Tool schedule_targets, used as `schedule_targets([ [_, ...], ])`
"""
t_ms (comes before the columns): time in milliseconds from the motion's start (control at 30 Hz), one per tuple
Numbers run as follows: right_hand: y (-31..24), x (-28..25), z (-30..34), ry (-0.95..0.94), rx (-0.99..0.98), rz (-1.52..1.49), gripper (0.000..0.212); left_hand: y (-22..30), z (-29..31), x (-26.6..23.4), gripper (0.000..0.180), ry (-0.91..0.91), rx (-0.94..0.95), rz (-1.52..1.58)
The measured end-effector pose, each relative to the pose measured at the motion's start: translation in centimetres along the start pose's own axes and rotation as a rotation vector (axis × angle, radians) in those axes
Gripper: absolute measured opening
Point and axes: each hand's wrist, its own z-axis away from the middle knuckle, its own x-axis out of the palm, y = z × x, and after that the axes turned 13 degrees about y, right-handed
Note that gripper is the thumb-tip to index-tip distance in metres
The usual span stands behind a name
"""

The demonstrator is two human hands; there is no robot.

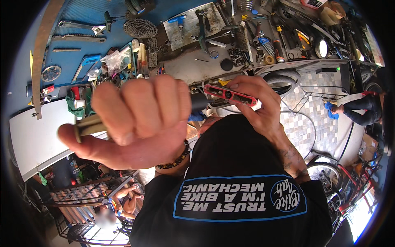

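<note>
My left hand (135, 119) is closed in a fist around an olive-coloured rod-like handle (91, 126) with a flared end by my thumb. A dark cylindrical piece (200, 101) shows on the other side of the fist, pointing at a flat, elongated red-and-silver part (240, 98). That part has a dark round fitting in its middle and slots to either side. My right hand (261, 101) grips it by its right side between thumb and fingers. Whether the dark cylinder touches the red part, I cannot tell. The fist hides most of the handle.
Beyond my hands runs a workbench (181, 68) crowded with tools, a cassette (140, 28) and a metal plate (170, 31). Black tyres (284, 80) lie right of my hands. Bicycles (341, 177) stand lower right. One person sits lower left; another person's legs (360, 110) show at right.
</note>
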Motion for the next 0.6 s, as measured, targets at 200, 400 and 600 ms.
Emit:
schedule_targets([
  [200,-1.0,-1.3,0.0,0.032,-0.051,0.031,0.038,-2.3,-0.2,0.3,0.058,-0.070,-0.054,0.003],
  [400,-1.3,-2.6,-0.2,0.030,-0.119,0.071,0.038,-3.2,-0.1,0.7,0.061,-0.104,-0.066,-0.030],
  [600,-1.8,-3.2,-0.3,0.036,-0.146,0.092,0.037,-3.6,-0.2,0.9,0.064,-0.114,-0.087,-0.091],
])
